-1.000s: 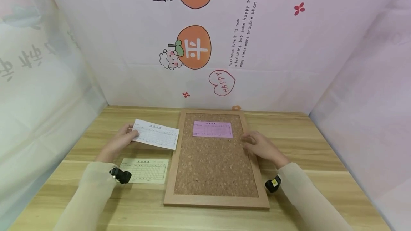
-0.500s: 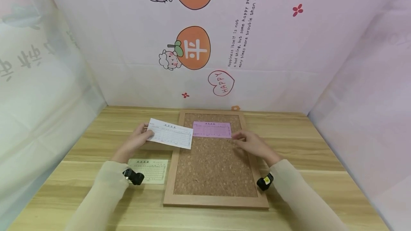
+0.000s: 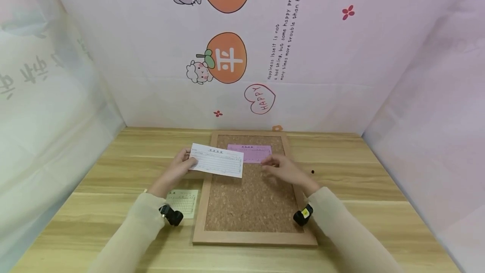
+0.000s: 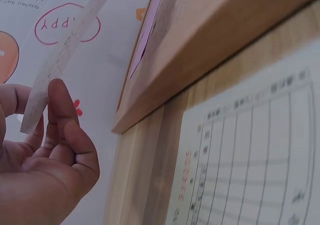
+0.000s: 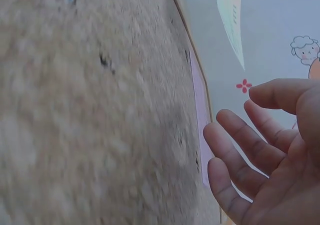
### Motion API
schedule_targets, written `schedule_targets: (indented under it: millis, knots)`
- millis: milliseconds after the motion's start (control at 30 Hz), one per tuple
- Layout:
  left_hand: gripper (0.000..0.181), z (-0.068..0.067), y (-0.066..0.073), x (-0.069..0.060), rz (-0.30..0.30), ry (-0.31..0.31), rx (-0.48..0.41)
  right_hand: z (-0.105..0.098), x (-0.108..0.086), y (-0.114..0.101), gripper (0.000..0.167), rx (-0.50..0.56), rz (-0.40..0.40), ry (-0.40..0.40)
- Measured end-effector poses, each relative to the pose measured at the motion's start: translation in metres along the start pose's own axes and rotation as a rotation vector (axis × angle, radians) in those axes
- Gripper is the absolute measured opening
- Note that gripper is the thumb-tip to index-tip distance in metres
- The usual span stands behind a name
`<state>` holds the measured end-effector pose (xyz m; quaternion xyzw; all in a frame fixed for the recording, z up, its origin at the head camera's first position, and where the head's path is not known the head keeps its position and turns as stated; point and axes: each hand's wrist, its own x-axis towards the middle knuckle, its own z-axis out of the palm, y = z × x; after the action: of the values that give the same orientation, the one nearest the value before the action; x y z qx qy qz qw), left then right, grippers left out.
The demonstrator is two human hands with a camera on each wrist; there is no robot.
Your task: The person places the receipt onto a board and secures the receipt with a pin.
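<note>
The left hand (image 3: pixel 177 170) pinches a white printed slip (image 3: pixel 217 161) by its left end, holding it raised over the upper left part of the framed cork board (image 3: pixel 254 201). In the left wrist view the slip (image 4: pixel 65 55) curves upward from between thumb and fingers of the left hand (image 4: pixel 50 160). A pink slip (image 3: pixel 248 153) lies near the board's top, partly covered by the white one. The right hand (image 3: pixel 289 172), fingers loosely bent and holding nothing, hovers by the pink slip's lower right corner; the right wrist view shows that hand (image 5: pixel 270 155) with its fingers spread.
A pale green slip (image 3: pixel 183 203) lies on the wooden table (image 3: pixel 352 222) left of the board, partly behind the left wrist. A small black dot (image 3: pixel 313 172) is on the table right of the board. Printed cloth (image 3: pixel 303 104) hangs behind, with more cloth at both sides.
The left hand has carried the white slip rightward from beside the board to over it. The right hand has moved left from the board's right edge, over the cork.
</note>
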<state>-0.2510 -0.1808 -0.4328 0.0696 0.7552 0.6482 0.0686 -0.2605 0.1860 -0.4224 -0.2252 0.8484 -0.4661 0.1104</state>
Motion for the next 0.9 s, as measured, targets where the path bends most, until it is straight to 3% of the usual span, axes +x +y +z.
schedule_targets:
  millis: [500,700,900]
  knots:
    - [0.041,0.029,0.002,0.005,0.012,-0.059,-0.02,0.021,0.011,-0.012,0.029,0.187,0.084,-0.009]
    - [0.038,0.036,0.002,0.006,0.016,-0.056,-0.003,0.019,0.011,-0.011,0.025,0.11,0.072,-0.006]
    - [0.033,0.039,0.001,0.009,0.009,-0.017,0.094,0.012,0.008,-0.01,0.018,0.04,0.065,0.002]
